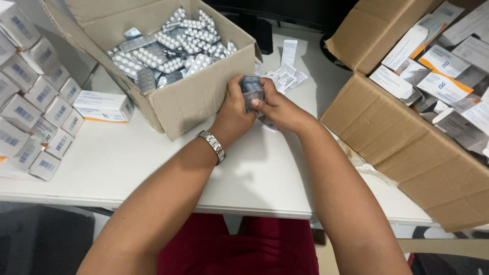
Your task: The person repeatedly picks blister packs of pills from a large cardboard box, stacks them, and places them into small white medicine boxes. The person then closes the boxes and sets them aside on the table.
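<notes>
Beside the front right corner of the open cardboard box [196, 104], both hands meet above the white desk [127, 163]. The left hand [234, 114], a metal watch [213, 146] on its wrist, and the right hand [277, 109] together clasp a small stack of dark, glossy blister strips [251, 90], fingers closed on it from either side. That box is heaped with silvery foil strips of white pills [170, 48]. Behind the box's right side lie folded paper leaflets [286, 71]. Left of the box sits a white carton with an orange stripe [103, 107], then a stacked wall of small white cartons [35, 102]. Right of the hands, a second, larger cardboard box [407, 147] of white packets crowds the desk's edge.
</notes>
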